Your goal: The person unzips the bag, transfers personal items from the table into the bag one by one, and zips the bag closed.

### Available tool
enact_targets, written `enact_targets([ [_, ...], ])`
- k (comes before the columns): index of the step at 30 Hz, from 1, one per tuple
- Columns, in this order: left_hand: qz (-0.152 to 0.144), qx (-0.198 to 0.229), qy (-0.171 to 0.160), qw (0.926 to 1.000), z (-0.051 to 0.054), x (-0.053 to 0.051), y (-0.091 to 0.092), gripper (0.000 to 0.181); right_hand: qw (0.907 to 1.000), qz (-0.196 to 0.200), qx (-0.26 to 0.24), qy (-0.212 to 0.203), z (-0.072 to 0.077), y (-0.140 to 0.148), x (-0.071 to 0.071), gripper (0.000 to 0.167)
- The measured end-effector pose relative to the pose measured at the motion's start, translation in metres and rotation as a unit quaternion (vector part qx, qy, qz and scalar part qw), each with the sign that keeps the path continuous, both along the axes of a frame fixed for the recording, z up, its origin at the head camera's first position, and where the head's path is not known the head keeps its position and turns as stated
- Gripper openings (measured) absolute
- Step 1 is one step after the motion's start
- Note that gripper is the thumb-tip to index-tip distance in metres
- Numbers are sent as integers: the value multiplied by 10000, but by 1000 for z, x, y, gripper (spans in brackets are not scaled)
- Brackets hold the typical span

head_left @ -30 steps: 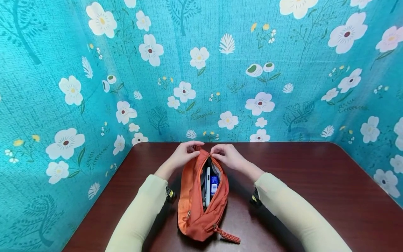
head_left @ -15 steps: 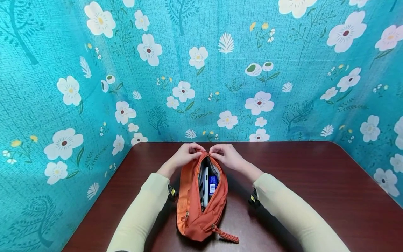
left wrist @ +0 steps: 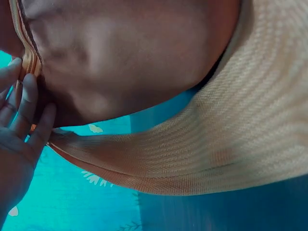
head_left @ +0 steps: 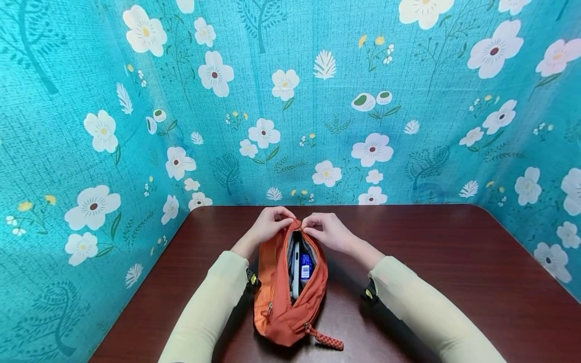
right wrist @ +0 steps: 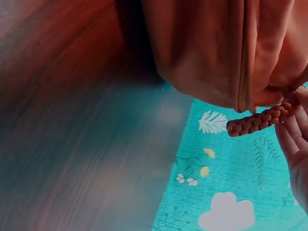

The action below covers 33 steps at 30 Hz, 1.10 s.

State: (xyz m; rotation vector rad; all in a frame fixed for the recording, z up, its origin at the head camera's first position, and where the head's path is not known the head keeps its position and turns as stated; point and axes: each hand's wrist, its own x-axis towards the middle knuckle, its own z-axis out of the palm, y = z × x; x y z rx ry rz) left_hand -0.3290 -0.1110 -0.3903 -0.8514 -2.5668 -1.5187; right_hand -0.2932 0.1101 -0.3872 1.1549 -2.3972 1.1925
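An orange-red sling bag (head_left: pixel 283 322) lies lengthwise on the table with its top zip spread apart. Inside it a white, flat-edged object (head_left: pixel 296 267) stands beside a blue packet (head_left: pixel 306 267) with a white label. At the far end my left hand (head_left: pixel 269 224) pinches the bag's fabric by the zip. In the left wrist view its fingers (left wrist: pixel 30 96) lie on the zip edge. Opposite, my right hand (head_left: pixel 330 232) pinches the zip's far end. The right wrist view shows a braided zip pull (right wrist: pixel 260 120) at those fingertips.
The bag's wide ribbed strap (head_left: pixel 265 297) runs along its left side. Another braided pull (head_left: pixel 326 339) hangs off the near end onto the dark red table (head_left: pixel 431 262). A turquoise floral curtain (head_left: pixel 290 126) encloses the back and sides.
My left fingers have closed onto the bag's far end, where they were looser before. My right hand has shifted slightly toward me along the zip. The bag has moved slightly left.
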Motion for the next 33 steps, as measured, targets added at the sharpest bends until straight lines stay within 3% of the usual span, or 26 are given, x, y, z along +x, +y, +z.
enact_targets([
  [5,329,-21,-99,9994,-3,0,0,9,9992,296,257,-47,0,4,17,6],
  [9,345,71,-124,9993,-5,-2,-1,9,9977,456,411,-291,3,8,36,5],
  [19,492,-15,-116,9987,-14,-6,0,7,9931,1092,193,-370,-7,9,70,8],
  [33,811,-171,-272,9962,-15,-6,0,6,9799,1895,96,-612,-11,-3,110,7],
])
